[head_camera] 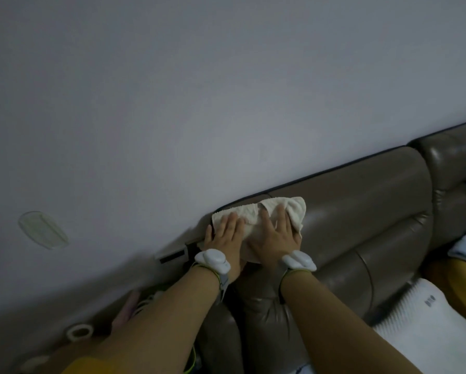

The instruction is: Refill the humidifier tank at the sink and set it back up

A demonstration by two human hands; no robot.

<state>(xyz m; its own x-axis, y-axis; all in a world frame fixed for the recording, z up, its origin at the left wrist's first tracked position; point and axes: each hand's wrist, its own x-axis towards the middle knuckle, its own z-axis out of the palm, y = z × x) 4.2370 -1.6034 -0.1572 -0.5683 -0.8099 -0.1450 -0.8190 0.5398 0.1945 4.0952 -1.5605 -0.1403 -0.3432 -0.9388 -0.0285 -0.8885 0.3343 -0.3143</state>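
Pressing a crumpled cream terry towel (259,214) onto the top of a brown leather sofa backrest (361,209), both hands lie flat with fingers straight; neither curls round the cloth. The left hand (223,233) covers the towel's left end near the sofa's corner, and the right hand (276,233) sits just beside it on the middle, with the towel's right end bunched beyond the fingertips. Each wrist carries a white band-mounted device.

The likely slip is simple: the leather looks slick and rounded, so a towel only held down by flat palms could slide off toward the wall (172,103) and drop into the gap behind. Any damp in the cloth might also mark the leather, though I cannot tell whether it is wet.

Neither a humidifier tank nor a sink can be identified in view. A white ribbed appliance body (420,317) at the lower right of the frame may be the humidifier, but that is a guess.

Along the lower left lie blurred clutter and a roll of tape (79,332). A clear oval hook plate (43,230) sticks to the plain grey wall at the left. Dim light fills the room, and yellow fabric (458,282) shows at the far right.
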